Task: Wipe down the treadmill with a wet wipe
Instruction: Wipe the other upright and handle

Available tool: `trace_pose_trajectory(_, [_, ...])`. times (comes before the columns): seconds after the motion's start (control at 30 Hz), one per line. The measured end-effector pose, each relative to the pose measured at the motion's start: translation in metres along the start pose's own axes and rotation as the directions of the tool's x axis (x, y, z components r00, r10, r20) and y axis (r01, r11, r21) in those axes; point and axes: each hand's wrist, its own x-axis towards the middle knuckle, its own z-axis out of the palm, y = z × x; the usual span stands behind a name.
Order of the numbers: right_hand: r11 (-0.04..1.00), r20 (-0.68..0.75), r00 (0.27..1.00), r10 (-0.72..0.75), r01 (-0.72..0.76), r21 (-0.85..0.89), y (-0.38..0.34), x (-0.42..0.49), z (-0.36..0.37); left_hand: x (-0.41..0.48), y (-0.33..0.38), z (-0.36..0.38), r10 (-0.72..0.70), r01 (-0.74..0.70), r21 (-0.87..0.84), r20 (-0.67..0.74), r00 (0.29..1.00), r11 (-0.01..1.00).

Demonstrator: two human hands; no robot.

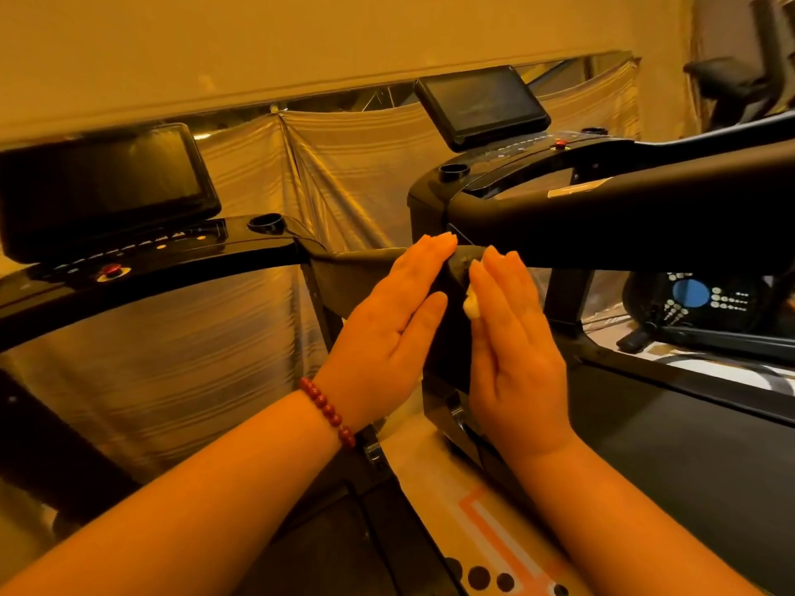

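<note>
— Wiping was in hand on the treadmill (602,217), at its upright (447,333); where did the wet wipe (472,305) sit?
— Pressed against the upright under the right hand (512,350), fingers straight. The left hand (387,337) lay flat on the opposite face, holding nothing. Recommended: firm, even strokes down its whole length.

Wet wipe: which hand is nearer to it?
Right. The right hand lies flat over the wet wipe, pressing it to the treadmill upright; the left hand rests flat on the post's opposite side, off the wipe.
</note>
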Motion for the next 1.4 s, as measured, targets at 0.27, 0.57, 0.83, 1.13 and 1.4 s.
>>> trace_pose_trajectory(0.27, [1.000, 0.025, 0.999, 0.030, -0.030, -0.008, 0.003, -0.018, 0.001, 0.000, 0.001, 0.004, 0.013, -0.014, -0.021, -0.025, 1.000, 1.000])
trace_pose_trajectory(0.57, [0.986, 0.008, 0.986, 0.165, -0.165, 0.028, 0.001, -0.039, 0.009, -0.002, -0.004, 0.002, 0.016, -0.018, 0.046, 0.038, 0.999, 0.999])
trace_pose_trajectory(0.83, [0.952, -0.102, 0.956, 0.274, -0.255, 0.168, -0.013, -0.019, 0.017, -0.004, -0.003, 0.006, 0.017, -0.019, 0.046, 0.031, 0.999, 0.999])
trace_pose_trajectory(1.13, [0.754, -0.200, 0.781, 0.592, -0.450, 0.478, -0.026, -0.009, 0.013, -0.003, -0.003, 0.008, 0.036, -0.037, 0.057, 0.003, 0.999, 0.998])
trace_pose_trajectory(1.4, [0.785, -0.262, 0.769, 0.583, -0.450, 0.425, -0.027, -0.019, 0.020, -0.004, -0.002, 0.010, 0.041, -0.041, 0.081, 0.004, 0.999, 0.996])
